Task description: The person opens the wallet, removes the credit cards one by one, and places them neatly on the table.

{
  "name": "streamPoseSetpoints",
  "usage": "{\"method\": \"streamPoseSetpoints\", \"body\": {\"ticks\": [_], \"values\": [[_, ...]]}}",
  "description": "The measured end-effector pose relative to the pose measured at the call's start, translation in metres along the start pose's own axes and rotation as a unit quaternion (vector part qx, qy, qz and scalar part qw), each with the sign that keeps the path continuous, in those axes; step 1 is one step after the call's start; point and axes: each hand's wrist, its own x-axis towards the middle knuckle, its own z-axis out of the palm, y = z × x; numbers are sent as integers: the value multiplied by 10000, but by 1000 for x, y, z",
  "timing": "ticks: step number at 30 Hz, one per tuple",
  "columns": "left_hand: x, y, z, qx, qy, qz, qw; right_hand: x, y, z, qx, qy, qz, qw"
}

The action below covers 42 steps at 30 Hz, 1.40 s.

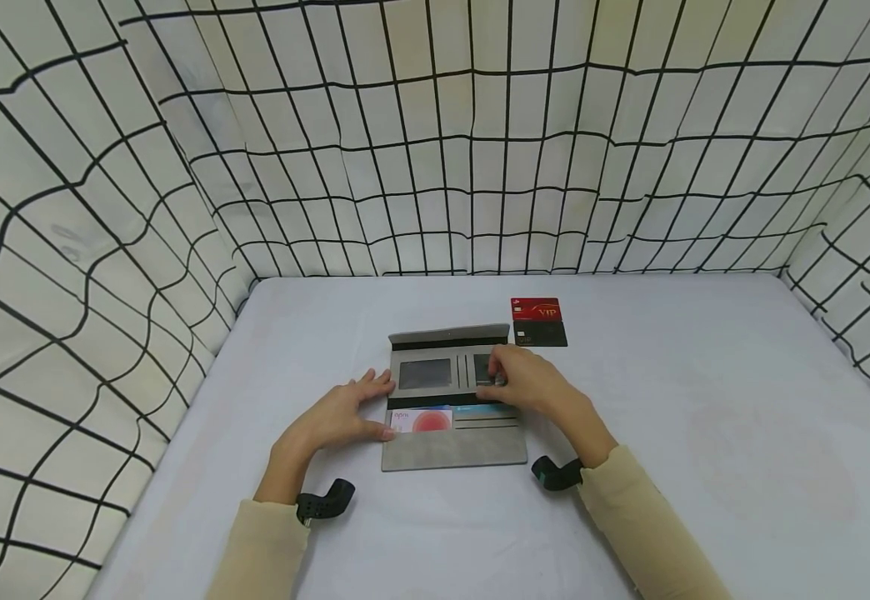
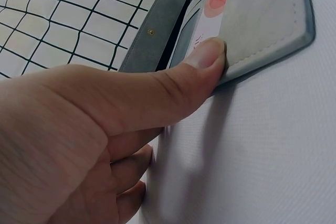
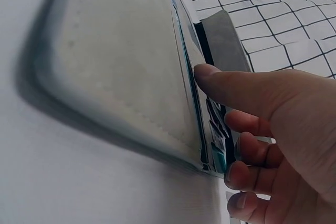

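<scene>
A grey wallet [image 1: 453,450] lies unfolded on the white-covered table, its flap [image 1: 450,335] raised at the far side. My left hand [image 1: 330,418] rests at its left edge with fingers spread, the thumb [image 2: 202,61] pressing its surface beside a white card with a red circle [image 1: 429,421]. Over the upper right section, my right hand [image 1: 536,379] has bent fingers and pinches at a dark card [image 1: 483,367], partly hidden beneath the fingers. A dark window [image 1: 425,373] shows in the upper left section. Bluish card edges [image 1: 480,409] show in the lower right slots.
Behind the wallet, to its right, a red VIP card [image 1: 536,309] and a black VIP card [image 1: 540,334] lie one against the other on the table [image 1: 705,417]. White walls with a black grid [image 1: 472,150] surround the table's back and sides.
</scene>
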Motion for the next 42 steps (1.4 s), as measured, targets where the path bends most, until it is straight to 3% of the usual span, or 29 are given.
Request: {"method": "streamPoseSetpoints", "body": {"ticks": [32, 42], "values": [[0, -1, -1, -60, -31, 30, 10000, -1, -4, 10, -116, 173, 105, 9997], [-1, 1, -1, -71, -61, 8, 10000, -2, -11, 11, 58, -54, -226, 9997]]}}
